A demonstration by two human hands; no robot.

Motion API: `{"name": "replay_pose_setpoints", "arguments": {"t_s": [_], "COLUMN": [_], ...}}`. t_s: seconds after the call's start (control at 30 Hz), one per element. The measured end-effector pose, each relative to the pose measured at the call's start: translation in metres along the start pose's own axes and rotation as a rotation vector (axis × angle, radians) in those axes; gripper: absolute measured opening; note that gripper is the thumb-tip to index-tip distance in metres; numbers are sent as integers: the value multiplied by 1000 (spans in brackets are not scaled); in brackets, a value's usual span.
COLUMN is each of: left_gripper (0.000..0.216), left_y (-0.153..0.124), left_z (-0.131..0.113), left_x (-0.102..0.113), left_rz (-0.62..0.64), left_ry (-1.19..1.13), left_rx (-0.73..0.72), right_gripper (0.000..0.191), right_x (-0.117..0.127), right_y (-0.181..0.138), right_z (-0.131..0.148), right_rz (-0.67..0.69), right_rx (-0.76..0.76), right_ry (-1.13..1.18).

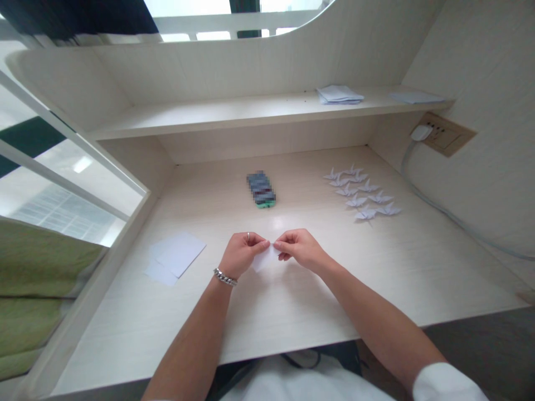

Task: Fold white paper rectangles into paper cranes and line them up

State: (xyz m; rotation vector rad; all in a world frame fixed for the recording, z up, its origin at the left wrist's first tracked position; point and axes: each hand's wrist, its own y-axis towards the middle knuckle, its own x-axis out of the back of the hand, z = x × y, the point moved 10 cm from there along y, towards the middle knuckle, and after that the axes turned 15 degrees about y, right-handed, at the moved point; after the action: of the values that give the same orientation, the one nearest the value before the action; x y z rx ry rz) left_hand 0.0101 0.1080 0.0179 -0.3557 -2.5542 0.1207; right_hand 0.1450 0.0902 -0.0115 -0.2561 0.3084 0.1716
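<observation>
Both of my hands meet over the middle of the pale wooden desk (292,312) and pinch a small folded piece of white paper (265,259). My left hand (242,253), with a ring and a chain bracelet, grips its left side. My right hand (298,249) grips its right side, fingers curled. The paper hangs just above the desk between the two hands. Its folds are partly hidden by my fingers.
A few loose white sheets (175,257) lie to the left. Several folded paper cranes (363,192) sit in rows at the back right. A phone (261,189) lies beyond my hands. On the shelf (234,114) rest paper stacks (339,94). A wall socket (443,133) holds a plug with a cable.
</observation>
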Motion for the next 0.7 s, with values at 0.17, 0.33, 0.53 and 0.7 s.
{"name": "replay_pose_setpoints", "arguments": {"t_s": [0.17, 0.33, 0.53, 0.7], "left_gripper": [35, 33, 31, 39], "left_y": [-1, -2, -1, 2], "left_z": [2, -1, -3, 8], "left_x": [-3, -1, -8, 5], "left_rz": [28, 3, 13, -66], "left_ry": [-120, -86, -71, -232], "left_rx": [15, -9, -33, 63], "right_gripper": [32, 30, 29, 29], "right_x": [4, 4, -4, -2], "right_y": [-1, -4, -1, 0], "right_z": [3, 9, 5, 9], "right_rz": [-27, -40, 36, 19], "right_rx": [6, 26, 29, 66], "right_ry": [45, 41, 26, 47]}}
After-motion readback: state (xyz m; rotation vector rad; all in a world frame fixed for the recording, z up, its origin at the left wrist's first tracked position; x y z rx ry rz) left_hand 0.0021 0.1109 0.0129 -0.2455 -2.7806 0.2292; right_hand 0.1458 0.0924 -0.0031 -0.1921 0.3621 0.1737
